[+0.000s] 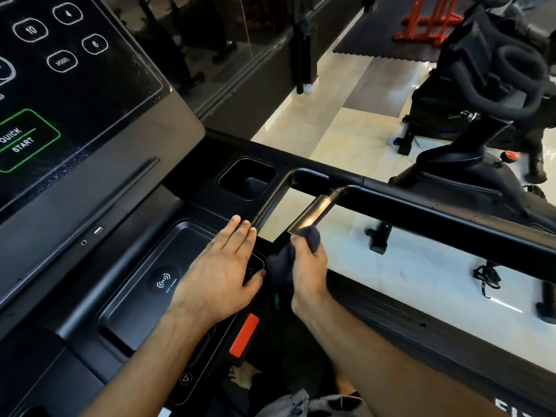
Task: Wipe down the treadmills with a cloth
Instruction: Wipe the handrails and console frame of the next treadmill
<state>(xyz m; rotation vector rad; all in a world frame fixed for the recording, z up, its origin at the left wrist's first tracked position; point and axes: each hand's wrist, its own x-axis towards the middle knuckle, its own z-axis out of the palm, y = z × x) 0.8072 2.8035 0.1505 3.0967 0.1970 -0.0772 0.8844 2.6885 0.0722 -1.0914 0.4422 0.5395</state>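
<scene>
I stand at a black treadmill console [99,182] with a touch panel showing "QUICK START". My left hand [222,269] lies flat with straight fingers on the right edge of the phone tray [156,266]. My right hand [310,266] grips a dark cloth [285,263] wrapped round the lower end of the metallic pulse grip [313,210] on the inner handlebar. Part of the cloth hangs below my fist. The long black side handrail [451,215] runs off to the right.
A square cup holder [248,179] sits above the tray. A red safety key [244,335] lies below my left hand. To the right stands a black exercise bike [487,136] on a pale tiled floor [346,130]. A red rack [427,19] stands far back.
</scene>
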